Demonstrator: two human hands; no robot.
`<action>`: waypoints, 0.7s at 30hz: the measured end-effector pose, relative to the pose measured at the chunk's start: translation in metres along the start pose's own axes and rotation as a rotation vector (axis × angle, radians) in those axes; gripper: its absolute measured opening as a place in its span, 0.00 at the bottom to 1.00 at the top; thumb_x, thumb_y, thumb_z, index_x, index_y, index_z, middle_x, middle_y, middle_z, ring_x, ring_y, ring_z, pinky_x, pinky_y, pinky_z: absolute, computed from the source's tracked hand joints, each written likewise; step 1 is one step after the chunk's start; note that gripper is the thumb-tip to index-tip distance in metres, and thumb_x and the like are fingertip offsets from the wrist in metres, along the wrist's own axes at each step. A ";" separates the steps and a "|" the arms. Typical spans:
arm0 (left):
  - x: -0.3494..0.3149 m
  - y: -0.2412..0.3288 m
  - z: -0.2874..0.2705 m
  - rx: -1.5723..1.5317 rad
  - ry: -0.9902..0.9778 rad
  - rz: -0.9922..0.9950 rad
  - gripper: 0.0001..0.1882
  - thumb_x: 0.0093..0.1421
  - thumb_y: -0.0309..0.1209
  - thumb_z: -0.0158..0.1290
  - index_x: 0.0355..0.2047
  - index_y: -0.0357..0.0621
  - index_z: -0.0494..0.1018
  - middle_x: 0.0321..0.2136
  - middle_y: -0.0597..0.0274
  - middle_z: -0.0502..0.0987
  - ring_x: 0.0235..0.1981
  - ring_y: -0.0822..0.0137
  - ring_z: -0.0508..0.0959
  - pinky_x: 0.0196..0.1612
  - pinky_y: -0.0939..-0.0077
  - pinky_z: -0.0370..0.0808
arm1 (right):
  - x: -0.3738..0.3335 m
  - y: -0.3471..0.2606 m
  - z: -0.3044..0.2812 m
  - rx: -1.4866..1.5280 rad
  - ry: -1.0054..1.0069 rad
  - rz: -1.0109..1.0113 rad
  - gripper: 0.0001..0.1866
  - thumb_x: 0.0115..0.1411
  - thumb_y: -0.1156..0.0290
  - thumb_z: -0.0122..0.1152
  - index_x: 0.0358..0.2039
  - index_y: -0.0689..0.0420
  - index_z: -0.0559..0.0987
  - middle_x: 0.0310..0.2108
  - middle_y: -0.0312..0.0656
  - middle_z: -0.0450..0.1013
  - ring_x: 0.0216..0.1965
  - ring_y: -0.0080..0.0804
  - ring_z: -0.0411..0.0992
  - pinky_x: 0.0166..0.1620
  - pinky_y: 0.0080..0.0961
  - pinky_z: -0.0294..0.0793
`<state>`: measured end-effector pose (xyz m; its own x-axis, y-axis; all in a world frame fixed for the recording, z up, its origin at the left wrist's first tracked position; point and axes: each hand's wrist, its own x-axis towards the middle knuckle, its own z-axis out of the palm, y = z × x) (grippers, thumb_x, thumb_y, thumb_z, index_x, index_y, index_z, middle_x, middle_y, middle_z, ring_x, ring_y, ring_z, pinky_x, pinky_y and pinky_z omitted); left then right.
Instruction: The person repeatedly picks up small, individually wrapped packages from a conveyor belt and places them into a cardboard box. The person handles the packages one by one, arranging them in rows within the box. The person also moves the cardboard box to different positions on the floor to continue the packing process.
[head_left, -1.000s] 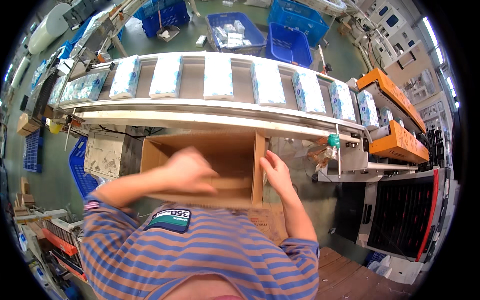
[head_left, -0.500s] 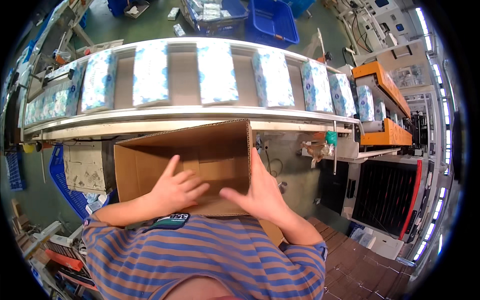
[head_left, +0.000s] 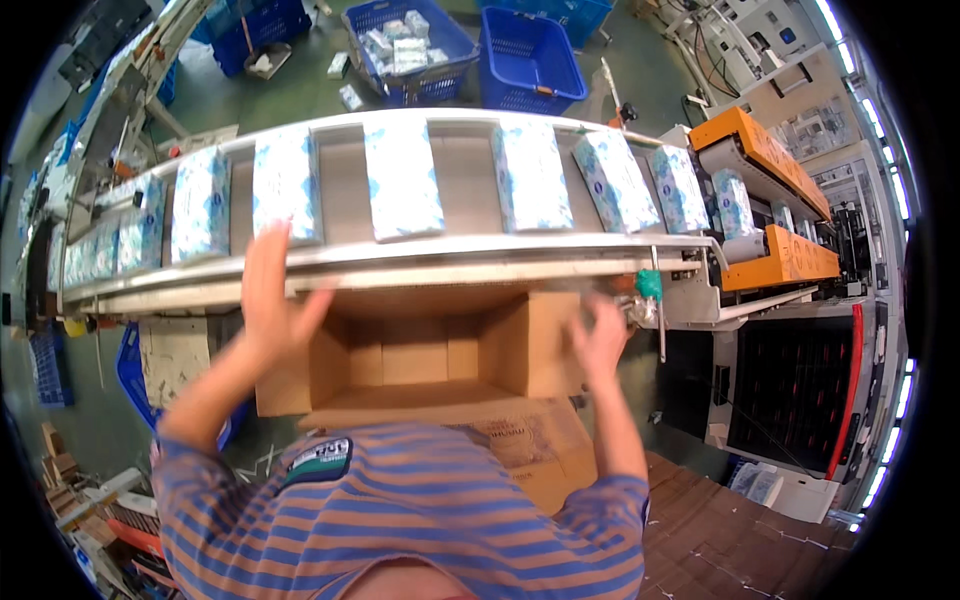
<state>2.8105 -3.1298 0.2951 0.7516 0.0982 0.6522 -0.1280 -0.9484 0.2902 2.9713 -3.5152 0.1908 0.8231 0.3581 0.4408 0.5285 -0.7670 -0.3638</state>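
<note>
An open cardboard box point(head_left: 420, 362) stands in front of me against the conveyor's near side, its flaps folded outward and its inside bare. My left hand point(head_left: 272, 300) is raised over the conveyor's near rail, fingers stretched and thumb apart, holding nothing. Its fingertips overlap the lower edge of a white-and-blue tissue pack point(head_left: 286, 180); whether they touch it I cannot tell. Beside the box's right flap point(head_left: 555, 345) is my right hand point(head_left: 600, 338), slightly blurred, with loosely bent fingers spread and nothing visible in them.
More tissue packs point(head_left: 403, 180) lie spaced along the conveyor point(head_left: 470, 245). An orange-sided machine point(head_left: 765, 165) stands at its right end. Blue crates point(head_left: 535, 65) are on the floor beyond. Flattened cardboard point(head_left: 730, 530) lies at lower right, and a green-wrapped post point(head_left: 648, 285) rises near my right hand.
Both hands have left the box's inside; the left has moved up and left to the conveyor, the right outward to the right. The box's side flaps are now folded out.
</note>
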 end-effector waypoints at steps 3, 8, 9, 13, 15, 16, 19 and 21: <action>0.088 -0.005 0.093 0.385 -0.422 -0.495 0.57 0.43 0.60 0.56 0.60 0.31 0.46 0.60 0.37 0.50 0.60 0.45 0.55 0.52 0.43 0.62 | 0.111 -0.076 -0.018 0.412 0.123 -0.152 0.17 0.49 0.66 0.65 0.38 0.61 0.76 0.35 0.47 0.73 0.39 0.45 0.70 0.42 0.35 0.69; 0.103 -0.040 0.106 0.289 -0.386 -0.623 0.49 0.44 0.43 0.56 0.61 0.37 0.46 0.56 0.39 0.58 0.50 0.52 0.70 0.49 0.55 0.69 | 0.167 -0.096 0.016 0.098 -0.348 0.063 0.50 0.34 0.38 0.68 0.44 0.71 0.67 0.39 0.58 0.68 0.43 0.50 0.69 0.46 0.38 0.69; 0.110 -0.037 0.100 -0.321 -0.384 -0.789 0.44 0.45 0.39 0.54 0.60 0.37 0.49 0.52 0.42 0.63 0.47 0.55 0.72 0.48 0.61 0.71 | 0.168 -0.091 0.024 0.120 -0.460 0.161 0.53 0.31 0.36 0.68 0.44 0.73 0.65 0.40 0.58 0.69 0.42 0.50 0.69 0.46 0.37 0.70; 0.107 -0.003 0.140 -0.724 -0.209 -0.815 0.27 0.50 0.37 0.52 0.50 0.38 0.64 0.42 0.51 0.73 0.45 0.58 0.74 0.47 0.69 0.69 | 0.170 -0.130 0.059 0.278 -0.339 0.156 0.52 0.32 0.46 0.70 0.52 0.68 0.62 0.40 0.56 0.69 0.44 0.48 0.68 0.47 0.34 0.70; 0.108 0.004 0.152 -0.470 -0.202 -0.710 0.39 0.46 0.50 0.59 0.51 0.36 0.62 0.43 0.46 0.73 0.46 0.54 0.73 0.48 0.65 0.68 | 0.172 -0.132 0.043 0.364 -0.280 -0.064 0.42 0.36 0.50 0.68 0.50 0.59 0.67 0.38 0.51 0.70 0.44 0.46 0.69 0.45 0.37 0.69; 0.112 0.007 0.155 -0.436 -0.229 -0.692 0.41 0.44 0.50 0.61 0.51 0.36 0.61 0.43 0.45 0.73 0.46 0.53 0.73 0.48 0.65 0.68 | 0.177 -0.128 0.015 0.610 -0.551 -0.151 0.39 0.38 0.49 0.68 0.48 0.61 0.70 0.38 0.49 0.71 0.44 0.45 0.69 0.44 0.40 0.68; 0.122 0.035 0.160 -0.411 -0.248 -0.627 0.49 0.35 0.51 0.66 0.52 0.35 0.58 0.43 0.43 0.72 0.46 0.51 0.73 0.49 0.63 0.68 | 0.193 -0.050 0.009 0.144 -0.116 0.216 0.47 0.38 0.43 0.67 0.52 0.63 0.66 0.47 0.51 0.67 0.49 0.47 0.65 0.50 0.38 0.65; 0.129 0.046 0.175 -0.349 -0.242 -0.618 0.49 0.36 0.50 0.66 0.52 0.34 0.58 0.43 0.43 0.72 0.46 0.51 0.73 0.49 0.63 0.68 | 0.184 -0.030 0.019 0.140 -0.295 0.400 0.47 0.39 0.44 0.67 0.55 0.61 0.64 0.46 0.54 0.66 0.49 0.49 0.65 0.52 0.36 0.65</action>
<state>3.0149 -3.2134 0.2702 0.8694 0.4746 0.1376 0.1962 -0.5870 0.7855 3.1110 -3.4164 0.2671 0.9794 0.2017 0.0019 0.1666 -0.8033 -0.5718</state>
